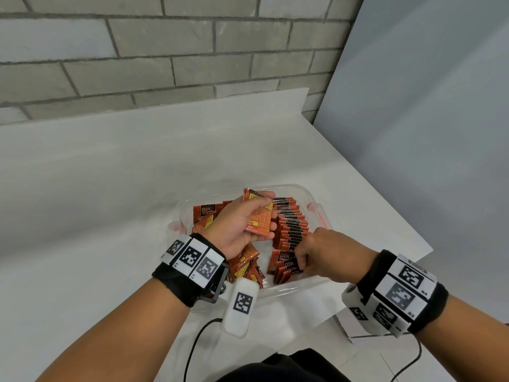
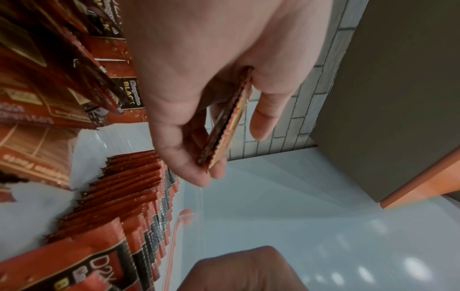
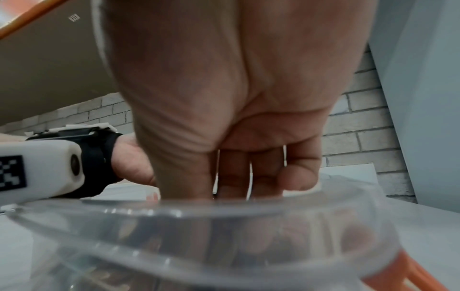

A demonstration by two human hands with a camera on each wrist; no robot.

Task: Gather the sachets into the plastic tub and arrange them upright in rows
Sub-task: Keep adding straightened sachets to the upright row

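Closest in, the left hand (image 1: 239, 230) hovers over the plastic tub (image 1: 300, 288), fingers and thumb curled around a small stack of sachets (image 1: 259, 219). The right hand (image 1: 325, 255) reaches down inside the tub, fingers bent among the near end of the upright row (image 1: 292, 224); whether it grips any, I can't tell. Loose sachets (image 1: 245, 264) lie jumbled on the tub's left side, on the white table (image 1: 110, 202).

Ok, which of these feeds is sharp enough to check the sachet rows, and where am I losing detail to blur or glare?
Head view: sharp and evenly lit, upright row readable, brick lines bowed by the wide lens. Left wrist view: row edges clear, held sachets slightly soft, bright glare spots on the counter. Right wrist view: tub rim blurred, contents smeared behind the plastic, right hand filling the frame.
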